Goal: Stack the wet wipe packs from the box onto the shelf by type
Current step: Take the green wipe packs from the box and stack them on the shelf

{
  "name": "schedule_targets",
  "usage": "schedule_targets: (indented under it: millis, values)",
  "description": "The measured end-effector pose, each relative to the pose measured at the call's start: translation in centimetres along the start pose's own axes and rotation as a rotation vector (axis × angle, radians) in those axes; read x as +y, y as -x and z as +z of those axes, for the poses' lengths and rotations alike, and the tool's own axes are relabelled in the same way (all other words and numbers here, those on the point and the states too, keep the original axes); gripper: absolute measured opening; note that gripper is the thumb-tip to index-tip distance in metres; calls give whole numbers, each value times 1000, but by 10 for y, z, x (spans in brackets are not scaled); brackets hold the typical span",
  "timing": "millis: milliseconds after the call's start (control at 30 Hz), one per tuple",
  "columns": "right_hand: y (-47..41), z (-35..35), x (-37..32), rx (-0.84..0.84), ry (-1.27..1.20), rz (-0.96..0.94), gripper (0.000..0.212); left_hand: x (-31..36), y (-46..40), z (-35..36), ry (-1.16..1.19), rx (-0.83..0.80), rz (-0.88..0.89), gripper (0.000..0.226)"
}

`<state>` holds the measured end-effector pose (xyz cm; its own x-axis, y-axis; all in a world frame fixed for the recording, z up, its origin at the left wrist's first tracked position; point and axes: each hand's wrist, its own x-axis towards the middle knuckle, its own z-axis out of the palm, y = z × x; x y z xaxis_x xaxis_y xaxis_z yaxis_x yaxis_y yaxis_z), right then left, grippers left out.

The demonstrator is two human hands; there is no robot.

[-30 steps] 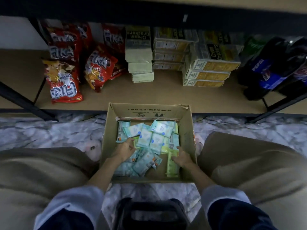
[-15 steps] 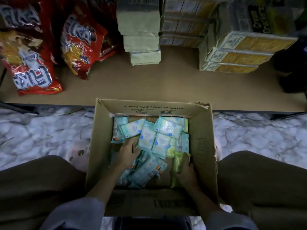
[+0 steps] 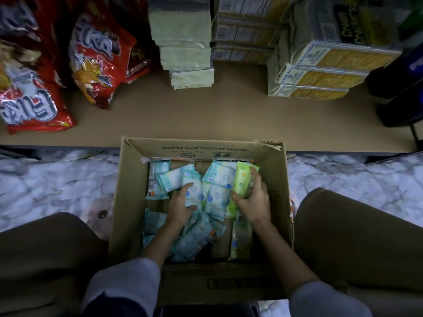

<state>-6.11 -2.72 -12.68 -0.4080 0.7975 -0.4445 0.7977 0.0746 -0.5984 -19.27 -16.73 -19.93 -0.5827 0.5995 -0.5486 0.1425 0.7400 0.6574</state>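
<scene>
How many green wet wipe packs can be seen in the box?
2: one green pack gripped by the right hand near the box's far right corner, and one lying by the right wall nearer the person. Others may be hidden under the blue packs.

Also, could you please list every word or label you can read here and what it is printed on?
"STORE IN COOL DRY PLACE", upside down, on the cardboard box inner flap.
"FIKA", upside down, on the red snack bag.
Print on the wipe packs, cracker boxes and box barcode: too blurred.
</scene>
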Motion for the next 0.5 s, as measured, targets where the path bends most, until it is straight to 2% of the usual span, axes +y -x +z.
schedule_targets:
  millis: [133,267,333,400,467,500]
  values:
    - [3,3,3,3,-9,9,84,-34,16,-35,19,314,-42,63]
    - [8,6,11,-32,-45,33,85,-38,27,-28,-191,448,70,59]
    - [8,7,16,-35,-67,38,86,-21,23,-17,-195,440,107,45]
    - [6,9,21,-39,-84,49,86,-8,13,-7,-44,318,118,33]
    - [3,12,25,-46,-92,65,86,-8,2,2,47,135,11,39]
    - [2,14,27,-49,-86,70,87,-11,-4,6,57,98,-47,46]
